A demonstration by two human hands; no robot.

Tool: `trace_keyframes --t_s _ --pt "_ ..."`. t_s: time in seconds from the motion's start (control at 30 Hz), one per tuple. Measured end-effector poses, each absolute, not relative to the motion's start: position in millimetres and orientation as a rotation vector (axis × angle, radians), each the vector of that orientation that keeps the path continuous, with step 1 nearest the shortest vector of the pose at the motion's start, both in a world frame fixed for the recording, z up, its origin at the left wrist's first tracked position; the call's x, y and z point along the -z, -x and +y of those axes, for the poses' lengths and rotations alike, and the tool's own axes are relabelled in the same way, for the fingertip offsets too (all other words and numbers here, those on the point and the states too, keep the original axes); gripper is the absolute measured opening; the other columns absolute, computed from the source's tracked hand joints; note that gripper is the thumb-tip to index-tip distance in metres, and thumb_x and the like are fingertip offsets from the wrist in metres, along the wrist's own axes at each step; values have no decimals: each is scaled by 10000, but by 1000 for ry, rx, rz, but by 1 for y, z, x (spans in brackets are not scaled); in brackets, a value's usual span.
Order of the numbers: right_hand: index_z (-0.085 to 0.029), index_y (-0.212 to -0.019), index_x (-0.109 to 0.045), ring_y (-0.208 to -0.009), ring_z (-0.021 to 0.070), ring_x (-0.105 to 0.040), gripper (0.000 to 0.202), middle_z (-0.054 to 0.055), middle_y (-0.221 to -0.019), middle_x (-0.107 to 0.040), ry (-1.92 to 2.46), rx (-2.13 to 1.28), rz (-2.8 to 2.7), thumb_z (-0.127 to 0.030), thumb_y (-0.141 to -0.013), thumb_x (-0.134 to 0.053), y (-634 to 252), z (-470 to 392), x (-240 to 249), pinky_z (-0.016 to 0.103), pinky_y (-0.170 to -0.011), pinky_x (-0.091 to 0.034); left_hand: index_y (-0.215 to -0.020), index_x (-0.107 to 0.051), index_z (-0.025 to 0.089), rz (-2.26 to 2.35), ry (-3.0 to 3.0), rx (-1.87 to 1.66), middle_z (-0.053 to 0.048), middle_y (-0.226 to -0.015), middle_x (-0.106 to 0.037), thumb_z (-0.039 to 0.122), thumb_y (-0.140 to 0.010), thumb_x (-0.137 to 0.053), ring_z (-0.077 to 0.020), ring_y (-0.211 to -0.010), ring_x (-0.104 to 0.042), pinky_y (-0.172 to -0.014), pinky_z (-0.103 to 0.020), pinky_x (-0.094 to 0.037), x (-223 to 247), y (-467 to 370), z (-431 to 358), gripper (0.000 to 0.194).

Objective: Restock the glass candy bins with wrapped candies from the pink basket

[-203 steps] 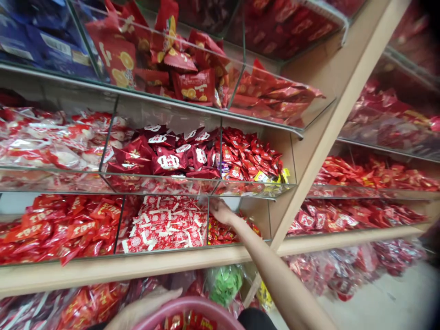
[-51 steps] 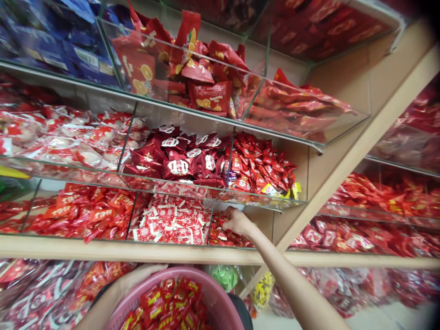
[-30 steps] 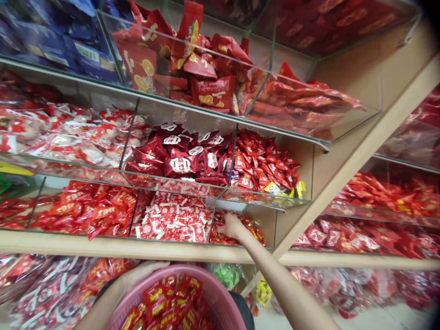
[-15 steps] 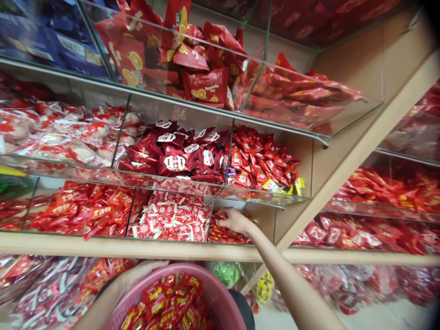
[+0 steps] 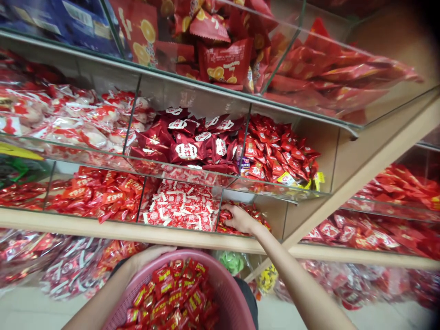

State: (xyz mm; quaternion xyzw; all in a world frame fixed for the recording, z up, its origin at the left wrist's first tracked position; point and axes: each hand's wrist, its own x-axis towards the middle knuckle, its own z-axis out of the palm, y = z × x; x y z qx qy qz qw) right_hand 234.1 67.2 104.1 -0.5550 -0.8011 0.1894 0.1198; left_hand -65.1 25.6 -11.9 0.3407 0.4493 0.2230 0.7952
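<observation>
as the pink basket (image 5: pixel 233 300) and the bottom-shelf bin (image 5: pixel 273 208) look to me: i judge the work partway along, not finished.
pink basket: low in my head view, with a loose heap of red-and-yellow wrapped candies (image 5: pixel 172 295); that much is in, and bare wall shows on its right side.
bottom-shelf bin: a layer of small red bin candies (image 5: pixel 260 216) with yellow marks, back panel bare above them; some are left, and i cannot count them.
right hand (image 5: pixel 242 221): in the bin, fingers curled down at the bin candies, thumb and forefinger seemingly a little apart; whether one is pinched between them, i cannot tell.
left hand (image 5: pixel 154 256): fingers stretched along the basket's rim, touching it; its underside is hidden, so i cannot tell whether it grips.
hands: well apart, right one up at the bin, left one down at the basket.
red-and-white wrapped candies (image 5: pixel 182 208): next compartment left, untouched.
</observation>
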Motion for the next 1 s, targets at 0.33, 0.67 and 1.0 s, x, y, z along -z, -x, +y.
trace_keyframes --t_s 0.33,0.67,1.0 --pt "-150 -1268 -433 -719 159 -575 505 38 -898 -645 1439 -726 -2154 -341 -803 -485 -253 4 -143 274 -689 -460 -927 -667 147 908 -754 -466 -60 -817 -725 391 -566 -748 -250 -864 -652 -842 -313 -470 24 71 29 443" --pt "-219 -1257 -462 -1100 210 -499 501 60 -1222 -544 1326 -964 -2364 -206 -759 -512 -188 -55 -89 336 -946 -376 -939 -659 133 912 -765 -456 -76 -910 -715 390 -579 -738 -262 -916 -635 -822 -326 -480 30 67 31 450" --pt "-193 -1325 -361 -1195 227 -419 580 97 -1315 -457 1287 -721 -2764 -162 -757 -477 -141 -56 -35 352 -991 -334 -1041 -638 161 840 -835 -555 -43 -1011 -691 341 -617 -729 -226 -935 -628 -875 -296 -449 30 71 30 469"
